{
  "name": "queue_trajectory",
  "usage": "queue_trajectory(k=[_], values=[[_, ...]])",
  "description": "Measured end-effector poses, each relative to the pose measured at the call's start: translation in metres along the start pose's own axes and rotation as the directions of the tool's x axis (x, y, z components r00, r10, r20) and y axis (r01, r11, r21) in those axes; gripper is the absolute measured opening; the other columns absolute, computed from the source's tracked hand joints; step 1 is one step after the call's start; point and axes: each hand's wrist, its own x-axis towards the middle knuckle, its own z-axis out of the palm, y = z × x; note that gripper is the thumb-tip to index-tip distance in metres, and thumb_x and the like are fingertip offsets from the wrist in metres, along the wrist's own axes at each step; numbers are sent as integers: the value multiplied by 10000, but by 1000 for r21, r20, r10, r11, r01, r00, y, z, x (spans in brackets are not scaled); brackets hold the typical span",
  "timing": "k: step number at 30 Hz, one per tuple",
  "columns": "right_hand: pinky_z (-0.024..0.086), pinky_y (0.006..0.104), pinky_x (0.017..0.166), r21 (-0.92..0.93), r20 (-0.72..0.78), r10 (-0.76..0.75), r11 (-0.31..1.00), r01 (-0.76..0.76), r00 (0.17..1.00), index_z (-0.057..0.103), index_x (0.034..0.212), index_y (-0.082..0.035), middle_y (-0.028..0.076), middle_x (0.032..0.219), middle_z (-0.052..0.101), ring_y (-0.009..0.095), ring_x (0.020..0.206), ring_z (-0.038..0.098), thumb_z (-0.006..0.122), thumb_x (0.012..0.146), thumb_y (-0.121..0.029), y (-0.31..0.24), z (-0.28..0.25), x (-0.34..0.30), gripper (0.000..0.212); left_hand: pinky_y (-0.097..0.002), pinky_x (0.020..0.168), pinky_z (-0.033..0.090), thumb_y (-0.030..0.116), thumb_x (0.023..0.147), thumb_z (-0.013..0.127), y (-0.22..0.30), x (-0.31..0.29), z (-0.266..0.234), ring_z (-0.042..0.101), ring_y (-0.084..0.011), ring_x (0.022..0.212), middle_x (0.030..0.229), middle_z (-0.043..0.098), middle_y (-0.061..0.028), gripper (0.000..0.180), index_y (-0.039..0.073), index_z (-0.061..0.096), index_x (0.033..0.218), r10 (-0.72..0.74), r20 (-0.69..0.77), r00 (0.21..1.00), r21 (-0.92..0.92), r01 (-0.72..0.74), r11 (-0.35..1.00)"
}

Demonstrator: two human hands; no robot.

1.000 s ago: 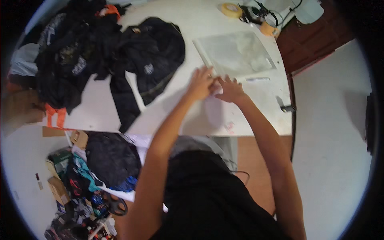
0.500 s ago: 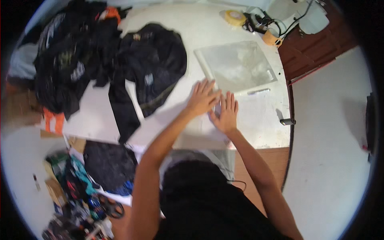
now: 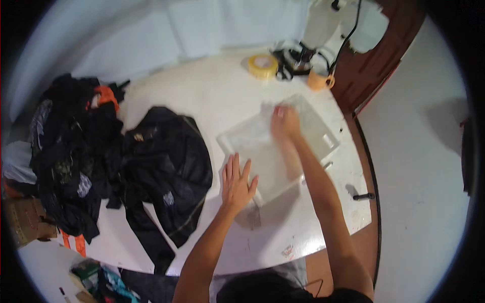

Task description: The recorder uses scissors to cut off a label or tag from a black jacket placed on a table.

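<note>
A clear plastic bag or sleeve (image 3: pixel 314 121) lies flat on the white table. My left hand (image 3: pixel 236 186) rests open with its fingers spread at the bag's left edge. Over the far part of the bag, my right hand (image 3: pixel 286 122) is closed and blurred by motion. Something small and reddish shows at its fingers, too indistinct to name. Part of a slim pen-like stick (image 3: pixel 328 165) appears beside my right forearm, next to the bag.
A black jacket (image 3: pixel 166 166) and a heap of dark clothes (image 3: pixel 65 151) cover the table's left side. Yellow tape (image 3: pixel 263 66), black cables (image 3: pixel 288 63) and an orange mug (image 3: pixel 320 80) stand at the back. A black object (image 3: pixel 364 196) sits at the right edge.
The view has tilted up. My right hand has gone from lying flat near the bag's near edge to closed over its far part. My left hand has shifted left, and the bag lies turned.
</note>
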Motion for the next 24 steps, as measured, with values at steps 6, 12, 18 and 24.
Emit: queue_trajectory(k=[6,12,18,24], values=[[452,474,925,-222,-251,-17,974,-41,968,679,1082,-138,140,1162,618,345,1126,545,539,881,-208,109,66,125,255,-529,1088,244,380,864,602,0,9,1,245,-406,1396,1489,281,-258,594,71,477,1355,-50,75,996,-79,56,995],[395,477,992,-421,-43,176,889,-178,983,670,1113,-176,114,1208,620,303,1237,484,589,876,-328,53,58,155,293,-540,1104,212,439,871,596,-4,2,-10,219,-421,1408,1515,237,-248,648,100,435,1400,-114,201,973,-48,126,991],[468,389,929,-377,9,528,788,-486,849,686,1086,-139,89,1132,680,265,1092,631,731,752,-366,47,29,188,406,-544,1100,229,476,850,605,0,7,-6,229,-414,1403,1513,230,-251,687,90,438,1394,-91,182,979,-38,99,994],[533,293,681,-340,201,572,802,-491,795,709,857,-82,44,840,716,179,760,691,762,597,-356,41,20,183,382,-544,1092,238,481,817,651,2,3,-5,232,-416,1404,1515,245,-236,704,119,455,1387,-95,150,984,-55,104,993]])
